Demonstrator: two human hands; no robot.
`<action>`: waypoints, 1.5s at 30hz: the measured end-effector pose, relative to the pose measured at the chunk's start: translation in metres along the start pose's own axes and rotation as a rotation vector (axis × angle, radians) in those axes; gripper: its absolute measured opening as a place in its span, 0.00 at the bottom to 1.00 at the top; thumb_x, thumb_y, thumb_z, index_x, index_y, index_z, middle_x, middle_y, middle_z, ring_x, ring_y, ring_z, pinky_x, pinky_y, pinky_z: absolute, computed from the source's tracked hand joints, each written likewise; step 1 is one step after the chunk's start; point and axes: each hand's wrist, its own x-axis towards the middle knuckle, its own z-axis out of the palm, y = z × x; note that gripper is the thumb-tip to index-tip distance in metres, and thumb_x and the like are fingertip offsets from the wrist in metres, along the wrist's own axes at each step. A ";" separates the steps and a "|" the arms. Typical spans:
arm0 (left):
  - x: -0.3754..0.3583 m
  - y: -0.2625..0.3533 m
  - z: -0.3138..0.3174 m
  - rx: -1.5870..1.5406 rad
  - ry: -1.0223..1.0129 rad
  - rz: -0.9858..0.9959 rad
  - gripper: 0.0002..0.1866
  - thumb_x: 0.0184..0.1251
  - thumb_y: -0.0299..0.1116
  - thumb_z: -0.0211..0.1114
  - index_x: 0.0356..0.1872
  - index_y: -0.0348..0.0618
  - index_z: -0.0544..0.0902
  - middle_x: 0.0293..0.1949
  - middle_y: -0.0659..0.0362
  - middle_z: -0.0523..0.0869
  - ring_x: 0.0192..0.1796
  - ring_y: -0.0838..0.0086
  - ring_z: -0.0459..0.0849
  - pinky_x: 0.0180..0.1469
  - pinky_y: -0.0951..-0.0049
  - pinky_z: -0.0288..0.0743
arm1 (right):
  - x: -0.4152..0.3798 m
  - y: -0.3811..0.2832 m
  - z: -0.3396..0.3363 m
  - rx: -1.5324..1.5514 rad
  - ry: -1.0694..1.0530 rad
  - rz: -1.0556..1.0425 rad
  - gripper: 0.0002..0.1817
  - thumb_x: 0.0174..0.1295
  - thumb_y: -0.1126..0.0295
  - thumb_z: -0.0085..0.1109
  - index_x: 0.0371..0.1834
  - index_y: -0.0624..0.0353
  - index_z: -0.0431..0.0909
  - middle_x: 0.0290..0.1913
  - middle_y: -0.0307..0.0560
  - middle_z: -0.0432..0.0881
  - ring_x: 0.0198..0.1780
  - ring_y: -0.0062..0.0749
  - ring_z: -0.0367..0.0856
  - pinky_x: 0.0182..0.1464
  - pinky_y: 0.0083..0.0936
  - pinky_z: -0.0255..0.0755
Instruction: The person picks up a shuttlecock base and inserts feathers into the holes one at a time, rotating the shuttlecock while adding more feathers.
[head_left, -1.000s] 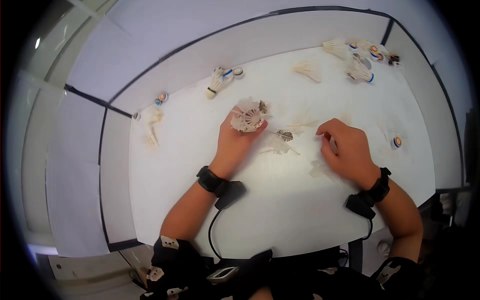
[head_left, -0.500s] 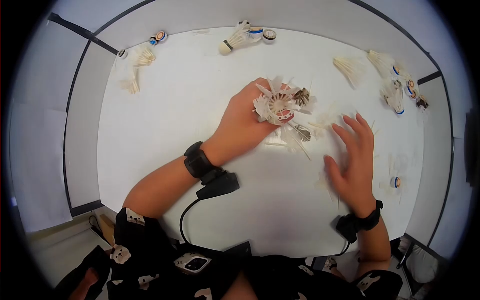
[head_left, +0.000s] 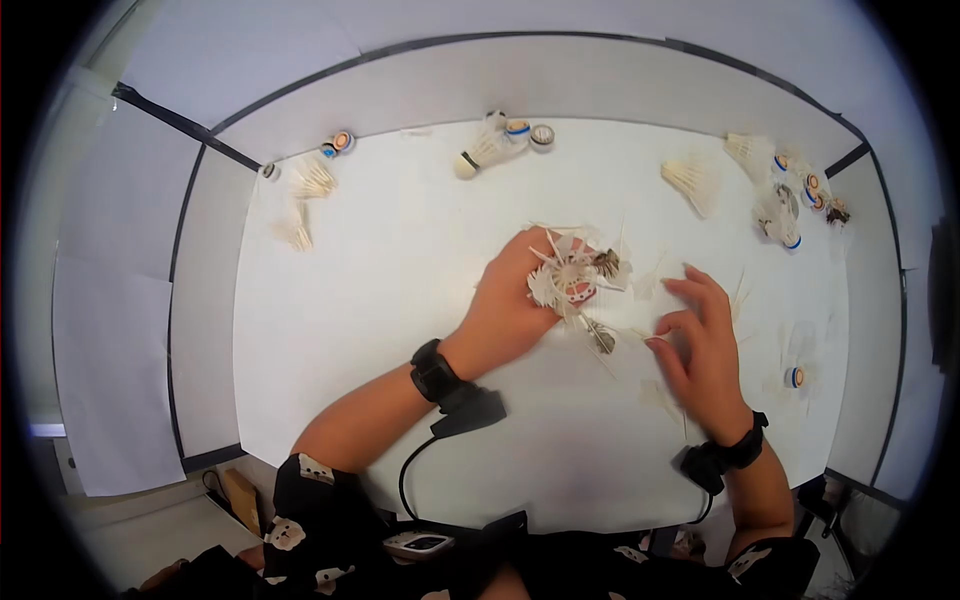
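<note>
A ragged feather shuttlecock (head_left: pixel 573 283) is held in my left hand (head_left: pixel 508 305), its open feather end facing up toward the camera. Some of its feathers are dark, and a loose dark-patterned feather (head_left: pixel 601 338) lies just below it. To the right, my right hand (head_left: pixel 705 350) has its thumb and a finger pinched together at the end of a thin pale feather (head_left: pixel 640 333). The other fingers are partly bent above. More loose feathers (head_left: pixel 660 398) lie under and beside this hand.
Shuttlecock pieces and round caps sit at the back left (head_left: pixel 315 180), back middle (head_left: pixel 490 148) and back right (head_left: pixel 780 215). A feather cone (head_left: pixel 692 187) lies near the right group. One cap (head_left: pixel 795 377) rests at the right. Low partition walls (head_left: pixel 450 85) border the white table.
The view has shifted, so the table appears lower. My right hand's fingers have bent and its thumb and a finger have come together on a feather. My left hand still holds the shuttlecock.
</note>
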 end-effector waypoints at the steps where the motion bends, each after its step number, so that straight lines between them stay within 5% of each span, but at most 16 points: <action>1: 0.000 0.001 0.000 0.007 -0.003 0.004 0.22 0.64 0.27 0.77 0.58 0.40 0.80 0.52 0.61 0.86 0.55 0.76 0.84 0.60 0.72 0.77 | 0.001 -0.001 0.000 0.005 0.007 -0.009 0.13 0.55 0.78 0.72 0.37 0.58 0.76 0.63 0.53 0.76 0.72 0.63 0.69 0.69 0.49 0.68; 4: -0.001 0.004 0.005 -0.112 0.062 -0.025 0.17 0.62 0.30 0.76 0.51 0.44 0.83 0.45 0.57 0.83 0.50 0.61 0.83 0.53 0.65 0.76 | 0.001 0.000 0.004 0.037 0.010 -0.030 0.12 0.55 0.79 0.72 0.36 0.59 0.76 0.62 0.53 0.76 0.71 0.62 0.70 0.68 0.48 0.69; 5: -0.001 0.001 0.000 -0.035 -0.010 -0.048 0.22 0.65 0.28 0.77 0.58 0.40 0.79 0.53 0.60 0.86 0.55 0.74 0.84 0.61 0.71 0.77 | 0.001 0.000 0.005 0.044 0.014 -0.037 0.12 0.56 0.80 0.71 0.37 0.60 0.75 0.60 0.53 0.76 0.69 0.60 0.71 0.66 0.47 0.70; 22: 0.001 0.005 0.004 -0.059 0.053 -0.012 0.20 0.66 0.26 0.75 0.56 0.39 0.80 0.50 0.60 0.87 0.53 0.76 0.85 0.59 0.72 0.79 | -0.001 0.003 -0.001 0.093 0.139 -0.123 0.13 0.61 0.81 0.66 0.49 0.61 0.81 0.39 0.51 0.78 0.42 0.48 0.78 0.44 0.38 0.73; 28: 0.002 0.013 0.006 -0.141 0.134 -0.165 0.18 0.67 0.24 0.74 0.55 0.38 0.80 0.50 0.62 0.87 0.54 0.78 0.84 0.59 0.73 0.78 | -0.002 0.010 -0.001 0.098 0.182 -0.154 0.14 0.61 0.82 0.63 0.50 0.60 0.83 0.38 0.47 0.77 0.43 0.44 0.76 0.44 0.35 0.73; 36: 0.003 0.004 -0.002 0.043 0.144 -0.151 0.20 0.67 0.27 0.74 0.59 0.38 0.81 0.52 0.60 0.88 0.53 0.76 0.84 0.59 0.71 0.78 | -0.003 0.007 -0.001 0.131 0.178 -0.158 0.13 0.63 0.80 0.60 0.48 0.57 0.85 0.38 0.46 0.77 0.44 0.42 0.77 0.44 0.34 0.74; 45: 0.004 0.007 0.003 -0.213 0.112 -0.079 0.18 0.67 0.25 0.74 0.56 0.39 0.81 0.51 0.62 0.86 0.54 0.78 0.83 0.59 0.73 0.77 | 0.000 0.006 0.007 0.189 0.259 -0.113 0.07 0.64 0.79 0.62 0.44 0.59 0.84 0.39 0.48 0.82 0.45 0.47 0.80 0.47 0.38 0.75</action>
